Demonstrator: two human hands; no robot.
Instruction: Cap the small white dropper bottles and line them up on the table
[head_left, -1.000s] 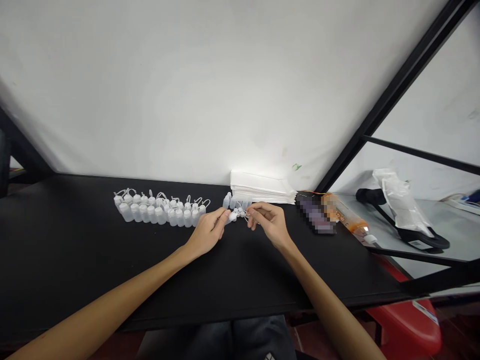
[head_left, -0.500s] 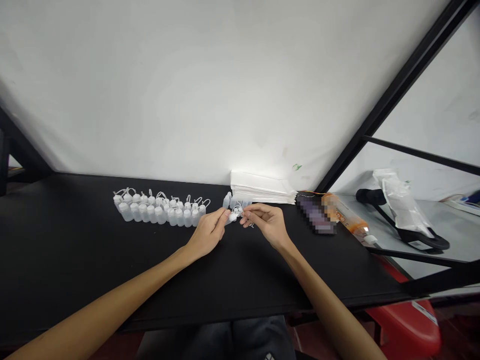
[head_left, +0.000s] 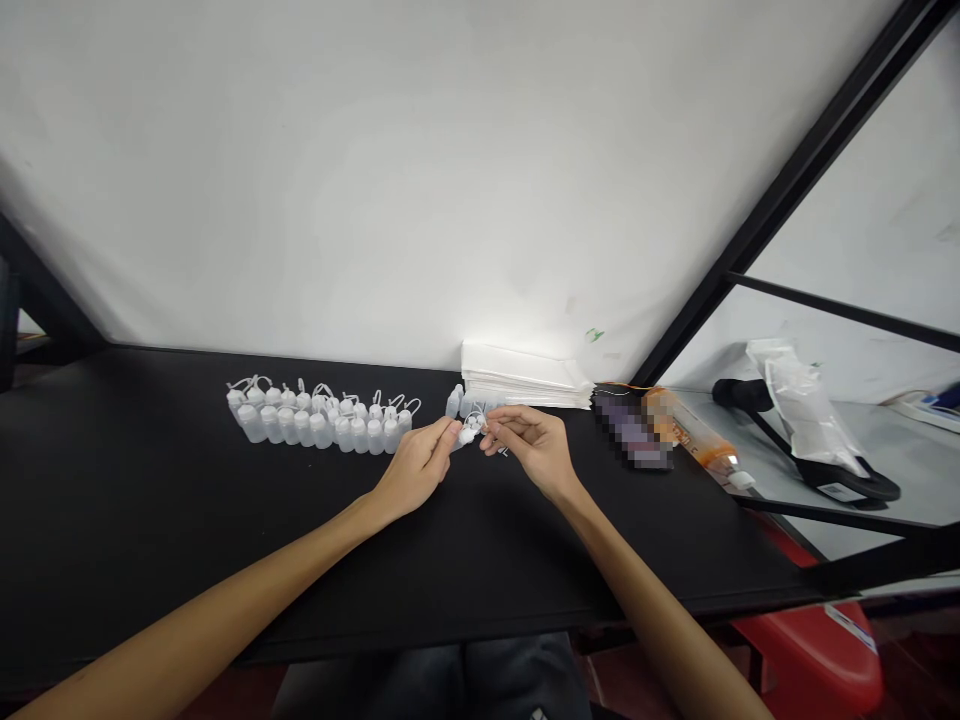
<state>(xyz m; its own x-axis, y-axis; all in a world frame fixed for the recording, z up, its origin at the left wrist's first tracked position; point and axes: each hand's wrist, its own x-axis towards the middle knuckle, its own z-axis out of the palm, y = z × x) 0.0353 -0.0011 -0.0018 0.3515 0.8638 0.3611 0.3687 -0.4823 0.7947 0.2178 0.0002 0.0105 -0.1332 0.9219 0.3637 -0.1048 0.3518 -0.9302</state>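
Note:
My left hand (head_left: 418, 464) is closed around a small translucent plastic squeeze bottle, whose white cap (head_left: 466, 435) sticks out past the thumb toward the right; most of the bottle is hidden by the fingers. My right hand (head_left: 529, 445) pinches the thin looped cap strap (head_left: 478, 411) at its right side, thumb against fingertips. Just behind the hands stand a few more small bottles (head_left: 454, 400), partly covered. To the left, several matching bottles (head_left: 321, 428) are lined up in rows, upright, many with cap straps looping above them.
A stack of white sheets or envelopes (head_left: 525, 375) lies against the wall. Right of my hand are a pixelated dark item (head_left: 634, 430) and an orange-labelled drink bottle (head_left: 694, 437) on its side. A black metal frame (head_left: 757, 235) rises at the right, above a red stool (head_left: 817, 660).
Both hands hold almost the same place. Only a very slight shift of the fingers and the bottle cap shows.

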